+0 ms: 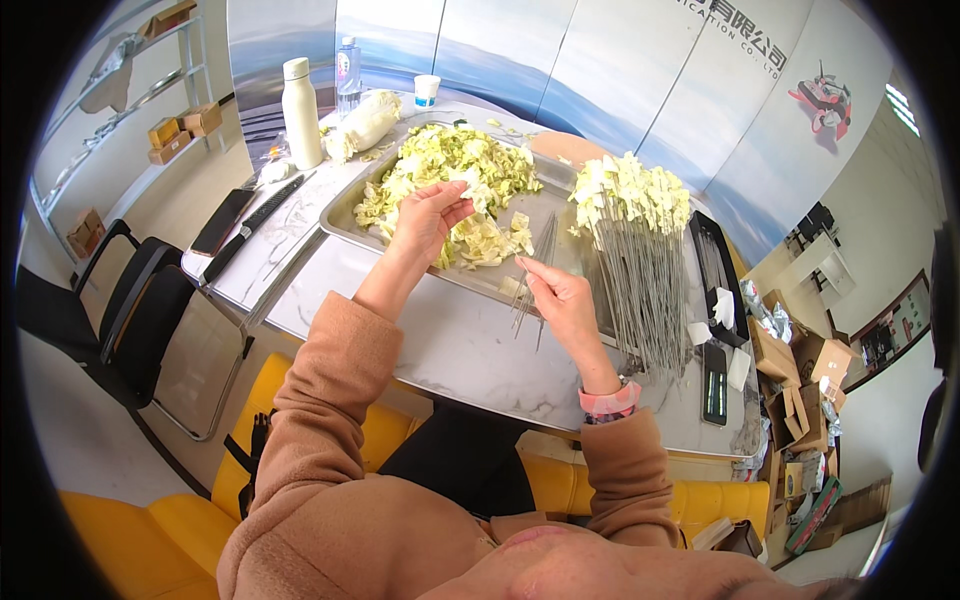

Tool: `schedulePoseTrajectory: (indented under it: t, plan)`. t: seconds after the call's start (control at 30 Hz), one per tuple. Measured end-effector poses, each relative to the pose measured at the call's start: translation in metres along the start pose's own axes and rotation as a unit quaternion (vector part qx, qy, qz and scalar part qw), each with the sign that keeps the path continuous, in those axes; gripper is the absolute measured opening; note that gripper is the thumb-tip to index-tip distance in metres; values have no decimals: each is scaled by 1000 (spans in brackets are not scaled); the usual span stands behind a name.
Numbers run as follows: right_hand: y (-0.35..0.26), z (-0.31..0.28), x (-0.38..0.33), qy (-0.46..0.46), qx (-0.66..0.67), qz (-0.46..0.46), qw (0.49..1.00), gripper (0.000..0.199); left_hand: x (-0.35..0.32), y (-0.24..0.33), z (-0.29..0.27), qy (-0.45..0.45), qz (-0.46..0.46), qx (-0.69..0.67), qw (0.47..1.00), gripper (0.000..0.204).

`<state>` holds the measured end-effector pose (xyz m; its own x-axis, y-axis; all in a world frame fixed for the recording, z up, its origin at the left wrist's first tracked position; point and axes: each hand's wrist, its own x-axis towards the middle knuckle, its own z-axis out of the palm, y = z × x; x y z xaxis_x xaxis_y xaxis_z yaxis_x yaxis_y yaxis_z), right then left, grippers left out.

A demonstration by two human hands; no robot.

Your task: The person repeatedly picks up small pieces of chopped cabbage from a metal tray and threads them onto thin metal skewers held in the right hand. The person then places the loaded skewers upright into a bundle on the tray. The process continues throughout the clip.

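My left hand (428, 218) is over the pile of chopped cabbage (450, 158), its thumb and fingers pinched on a pale piece of cabbage leaf (478, 192). Lower and to the right, my right hand (562, 300) is closed around thin metal skewers (543, 245) near the tray's front edge; how many it grips I cannot tell. The cabbage lies in a wide metal tray (345, 218). At the tray's right end rests a thick bundle of skewers (640, 280), their far ends threaded with cabbage pieces (635, 190).
Left on the marble-patterned table (440, 365) lie a knife (250, 228) and a dark phone (224, 220). Behind stand a cream bottle (300, 115), a clear bottle (348, 75), a whole cabbage (368, 122) and a paper cup (426, 92). A black box (715, 280) sits at the right.
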<state>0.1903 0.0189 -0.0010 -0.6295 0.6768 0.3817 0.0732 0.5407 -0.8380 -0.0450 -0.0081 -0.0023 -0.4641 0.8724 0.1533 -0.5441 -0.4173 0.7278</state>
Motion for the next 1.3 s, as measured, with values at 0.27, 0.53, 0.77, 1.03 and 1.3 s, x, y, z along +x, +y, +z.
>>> schedulePoseTrajectory:
  t: [0.27, 0.53, 0.77, 1.03, 1.3]
  plan:
    - [1, 9, -1, 62, -117, -73, 988, 27, -4, 4, 9, -35, -4, -2, 999, 5]
    - [0, 9, 0, 71, -132, -84, 985, 25, -4, -2, 13, -61, 20, 42, 997, 17]
    - [-1, 8, -1, 76, -125, -74, 986, 26, -9, -1, 19, -75, -7, -1, 997, 27]
    - [1, 9, 0, 82, -122, -87, 985, 25, -12, -10, 24, -77, -44, -23, 996, 29]
    - [-2, 9, -1, 84, -104, -75, 988, 26, -16, -17, 27, -55, -59, -45, 996, 21]
